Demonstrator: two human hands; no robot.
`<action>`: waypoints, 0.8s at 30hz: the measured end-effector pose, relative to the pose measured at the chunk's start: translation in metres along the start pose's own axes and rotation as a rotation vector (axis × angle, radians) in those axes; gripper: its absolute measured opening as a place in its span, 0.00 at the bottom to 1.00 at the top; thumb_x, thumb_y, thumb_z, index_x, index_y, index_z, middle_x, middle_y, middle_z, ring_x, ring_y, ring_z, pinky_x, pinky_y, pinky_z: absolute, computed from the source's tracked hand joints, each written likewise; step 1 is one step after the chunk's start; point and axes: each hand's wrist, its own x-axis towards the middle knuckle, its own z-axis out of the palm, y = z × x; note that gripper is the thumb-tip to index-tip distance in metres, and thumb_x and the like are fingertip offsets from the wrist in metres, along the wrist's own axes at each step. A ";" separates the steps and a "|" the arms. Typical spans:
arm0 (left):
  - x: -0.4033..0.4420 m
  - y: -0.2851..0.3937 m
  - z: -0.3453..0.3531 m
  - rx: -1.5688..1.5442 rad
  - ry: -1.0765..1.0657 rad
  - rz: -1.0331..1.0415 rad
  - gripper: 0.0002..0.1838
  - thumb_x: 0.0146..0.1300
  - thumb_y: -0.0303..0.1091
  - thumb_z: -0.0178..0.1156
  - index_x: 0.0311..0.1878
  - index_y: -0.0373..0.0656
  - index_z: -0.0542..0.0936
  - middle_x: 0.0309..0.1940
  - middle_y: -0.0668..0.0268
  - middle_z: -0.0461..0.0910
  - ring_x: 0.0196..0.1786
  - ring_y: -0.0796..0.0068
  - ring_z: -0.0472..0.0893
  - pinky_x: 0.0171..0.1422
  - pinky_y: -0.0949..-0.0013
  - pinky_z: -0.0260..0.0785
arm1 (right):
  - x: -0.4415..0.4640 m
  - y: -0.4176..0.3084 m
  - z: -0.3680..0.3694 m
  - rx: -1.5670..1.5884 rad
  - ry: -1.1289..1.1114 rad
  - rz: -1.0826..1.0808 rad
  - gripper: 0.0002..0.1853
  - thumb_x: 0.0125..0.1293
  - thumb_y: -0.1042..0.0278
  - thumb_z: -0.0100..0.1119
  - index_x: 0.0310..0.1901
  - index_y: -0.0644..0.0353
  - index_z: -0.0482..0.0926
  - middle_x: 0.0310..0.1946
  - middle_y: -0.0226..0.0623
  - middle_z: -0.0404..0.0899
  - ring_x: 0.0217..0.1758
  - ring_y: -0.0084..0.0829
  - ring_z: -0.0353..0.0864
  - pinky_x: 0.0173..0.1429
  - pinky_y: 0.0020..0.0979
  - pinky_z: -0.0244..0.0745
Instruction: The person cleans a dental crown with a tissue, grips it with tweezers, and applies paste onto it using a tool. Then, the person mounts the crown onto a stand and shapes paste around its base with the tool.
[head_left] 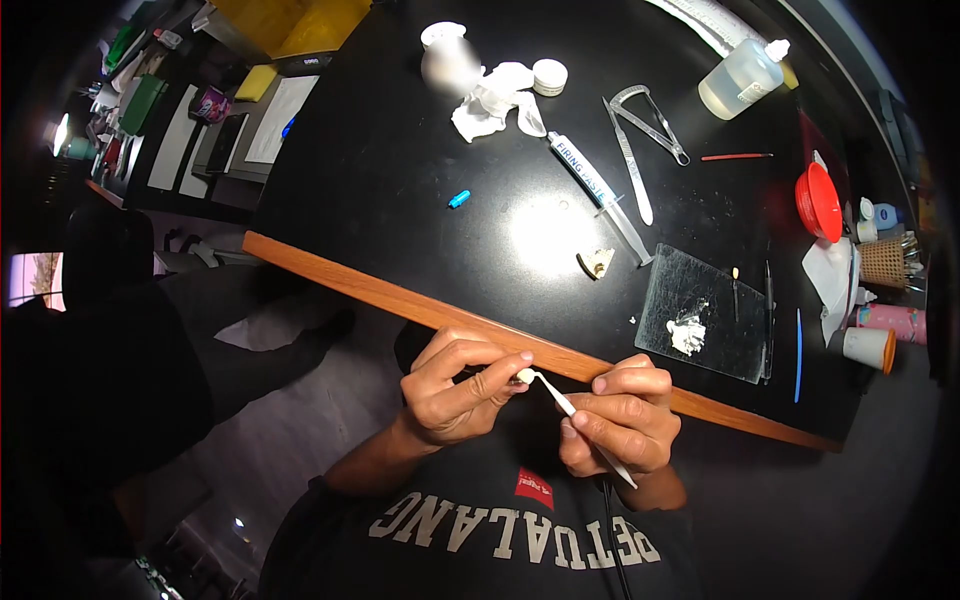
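My left hand (455,390) pinches a small pale tooth crown (525,376) between thumb and fingertips, just in front of the table edge. Its underside is hidden by the fingers. A slim white hand tool (557,398) with a bent tip is gripped in my right hand (628,420). The tip reaches the crown or lies right beside it; whether they touch I cannot tell. Beyond my hands, a glass slab (720,300) carries a mound of white paste (686,335). A syringe labelled "FIRING PASTE" (580,170) lies left of the slab.
A metal caliper (630,160), a blue cap (459,199) and a gold-toned dental piece (596,263) lie on the black table. Crumpled tissue (490,105) and a clear bottle (740,80) are farther back. At right are a red bowl (820,203) and a blue stick (798,355).
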 end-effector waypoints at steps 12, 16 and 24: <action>0.000 0.000 0.000 0.000 -0.003 0.005 0.20 0.52 0.26 0.82 0.51 0.41 0.94 0.37 0.66 0.86 0.37 0.69 0.82 0.40 0.69 0.76 | 0.001 -0.001 -0.001 0.008 -0.021 -0.003 0.14 0.56 0.75 0.78 0.44 0.54 0.88 0.35 0.29 0.92 0.44 0.30 0.83 0.39 0.31 0.77; -0.001 -0.001 0.000 -0.003 -0.009 -0.001 0.21 0.52 0.26 0.83 0.52 0.42 0.94 0.36 0.66 0.85 0.38 0.69 0.83 0.39 0.68 0.75 | 0.000 0.000 -0.003 0.001 -0.039 -0.016 0.13 0.57 0.75 0.78 0.44 0.53 0.88 0.36 0.28 0.92 0.44 0.31 0.83 0.41 0.31 0.76; 0.002 0.000 0.002 0.047 -0.010 0.008 0.13 0.60 0.28 0.79 0.47 0.34 0.93 0.33 0.62 0.85 0.36 0.66 0.82 0.40 0.66 0.74 | -0.002 -0.004 -0.024 -0.099 0.060 0.032 0.12 0.58 0.77 0.75 0.44 0.54 0.86 0.34 0.30 0.90 0.42 0.32 0.82 0.41 0.33 0.75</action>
